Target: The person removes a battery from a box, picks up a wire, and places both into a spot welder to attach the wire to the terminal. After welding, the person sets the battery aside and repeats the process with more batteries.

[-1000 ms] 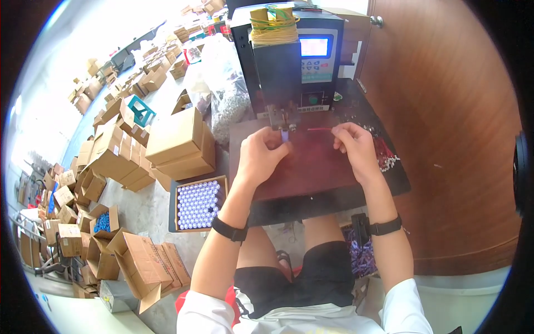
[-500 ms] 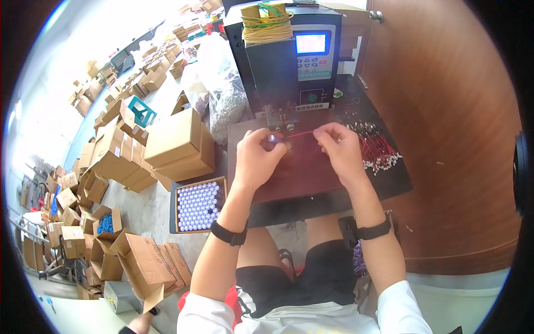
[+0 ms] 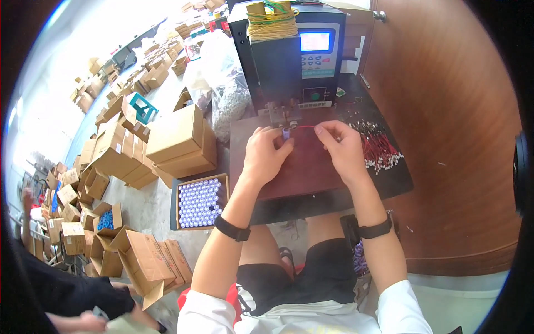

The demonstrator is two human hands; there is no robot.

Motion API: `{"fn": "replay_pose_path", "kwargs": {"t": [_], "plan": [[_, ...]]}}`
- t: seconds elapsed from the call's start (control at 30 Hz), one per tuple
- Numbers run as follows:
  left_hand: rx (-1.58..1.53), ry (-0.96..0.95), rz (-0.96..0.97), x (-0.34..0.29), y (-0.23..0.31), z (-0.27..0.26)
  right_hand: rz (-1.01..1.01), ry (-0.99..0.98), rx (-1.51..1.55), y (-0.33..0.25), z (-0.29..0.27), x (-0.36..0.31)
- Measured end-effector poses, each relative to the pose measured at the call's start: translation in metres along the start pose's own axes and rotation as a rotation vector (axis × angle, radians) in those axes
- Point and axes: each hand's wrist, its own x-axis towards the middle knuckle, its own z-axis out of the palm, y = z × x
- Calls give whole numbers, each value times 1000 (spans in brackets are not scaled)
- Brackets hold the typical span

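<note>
Head camera view: clock positions run from the middle of the reddish-brown board [image 3: 311,172] on the black worktop [image 3: 389,186]. At 11 o'clock, a lavender cylindrical cell [image 3: 286,134] stands roughly upright just below the electrode holders [image 3: 286,116] of what looks like a spot welder [image 3: 275,72]; whether the tips touch it cannot be told. The left hand [image 3: 266,156], at 9 o'clock, has a narrow grip, thumb and fingers closed round the cell. The right hand [image 3: 338,146], at 2 o'clock, pinches a thin red wire [image 3: 305,127] between thumb and forefinger, its far end reaching toward the cell's top.

Good handling here, I judge, calls for a level cell top, square beneath the electrodes, with the left fingers low on the casing and clear of the tips. The wire is best held lightly taut and well back from its end, so that the end lies flat; a tilted cell or a twisted lead could spoil the contact. That contact point is too small to read.

A heap of red leads [image 3: 381,151] lies at 3 o'clock, and a cardboard tray [image 3: 227,192] of similar cells sits at 8 o'clock.
</note>
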Motion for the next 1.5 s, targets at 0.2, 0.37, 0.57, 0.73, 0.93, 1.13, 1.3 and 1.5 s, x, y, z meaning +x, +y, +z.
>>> {"fn": "replay_pose_path", "kwargs": {"t": [0.2, 0.37, 0.57, 0.73, 0.93, 1.13, 1.3, 1.5], "plan": [[-13, -53, -68, 1, 5, -2, 5, -17, -13, -1, -1, -1], [-6, -47, -64, 2, 5, -3, 13, -9, -26, -3, 0, -2], [-11, -52, -92, 1, -1, 2, 15, -10, -11, -6, 0, -4], [-13, 32, 16, 0, -6, 6, 21, -19, -7, -6, -1, -4], [-8, -45, -74, 1, 4, -1, 5, -11, -12, -6, 0, -4], [7, -37, -66, 0, 4, -1, 17, -3, -42, -3, -1, -3], [6, 10, 7, 0, -3, 2, 30, -10, 4, -3, 0, -4], [-9, -29, -47, 1, 6, -2, 5, -9, -29, -5, -1, -2]]}}
